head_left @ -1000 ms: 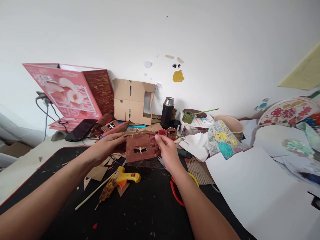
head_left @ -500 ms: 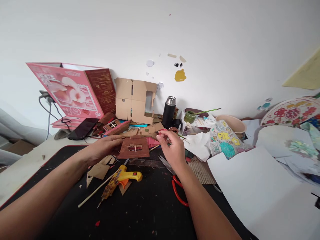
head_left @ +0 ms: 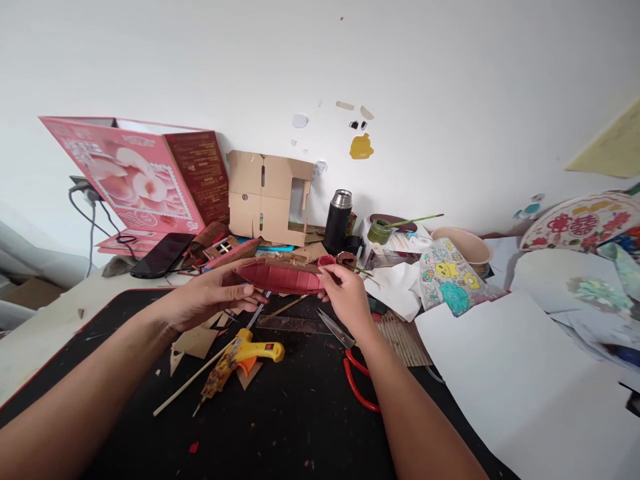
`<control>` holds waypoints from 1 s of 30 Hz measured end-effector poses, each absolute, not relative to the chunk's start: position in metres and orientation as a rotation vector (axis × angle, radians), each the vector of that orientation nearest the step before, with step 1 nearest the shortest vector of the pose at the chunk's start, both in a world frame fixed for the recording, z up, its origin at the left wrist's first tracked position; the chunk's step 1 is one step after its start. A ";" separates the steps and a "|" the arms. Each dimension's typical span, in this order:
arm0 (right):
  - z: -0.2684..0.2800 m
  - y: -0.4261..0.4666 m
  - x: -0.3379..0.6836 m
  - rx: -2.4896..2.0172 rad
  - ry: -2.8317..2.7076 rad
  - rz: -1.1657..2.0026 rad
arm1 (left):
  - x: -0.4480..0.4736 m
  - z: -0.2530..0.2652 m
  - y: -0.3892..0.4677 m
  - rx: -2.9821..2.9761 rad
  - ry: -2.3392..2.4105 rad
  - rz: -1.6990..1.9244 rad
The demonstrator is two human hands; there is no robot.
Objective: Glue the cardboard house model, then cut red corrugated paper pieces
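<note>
Between my hands, above the black mat, is a red-brown painted cardboard piece [head_left: 285, 279]; its long pink-red side with panel-like ridges faces me. My left hand [head_left: 207, 297] grips its left end, thumb in front and the other fingers partly behind. At its right end my right hand [head_left: 345, 290] pinches the edge between thumb and fingers. Below the left hand lies a yellow hot glue gun [head_left: 237, 357], with a thin wooden stick [head_left: 195, 377] alongside it. Red-handled scissors [head_left: 353, 367] lie partly under my right forearm.
Cardboard scraps [head_left: 195, 343] lie left of the glue gun. Behind stand a cut cardboard sheet [head_left: 273, 200], a black flask [head_left: 339, 223] and a green paint jar [head_left: 379, 233]. A phone [head_left: 163, 255] lies left, near a pink box [head_left: 145, 180]; white paper [head_left: 510, 373] covers the right.
The cardboard piece has been turned, so its pink ridged side shows instead of the flat brown face with the small window opening. My right hand has closed on its right end.
</note>
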State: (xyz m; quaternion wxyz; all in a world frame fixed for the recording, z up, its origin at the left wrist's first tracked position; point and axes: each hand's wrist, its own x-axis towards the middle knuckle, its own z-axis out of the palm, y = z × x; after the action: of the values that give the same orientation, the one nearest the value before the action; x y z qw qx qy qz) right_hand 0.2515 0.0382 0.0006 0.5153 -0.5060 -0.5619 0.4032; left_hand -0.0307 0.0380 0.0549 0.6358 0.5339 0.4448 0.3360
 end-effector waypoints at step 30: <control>-0.008 0.038 0.250 -1.342 -1.544 0.762 | -0.019 0.016 0.042 1.259 1.000 1.005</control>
State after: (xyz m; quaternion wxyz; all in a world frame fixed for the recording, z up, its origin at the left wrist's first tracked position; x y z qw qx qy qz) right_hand 0.2504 0.0384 -0.0080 0.4613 -0.5455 -0.6275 0.3097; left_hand -0.0193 0.0419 0.0159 0.5833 0.5393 0.4284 0.4305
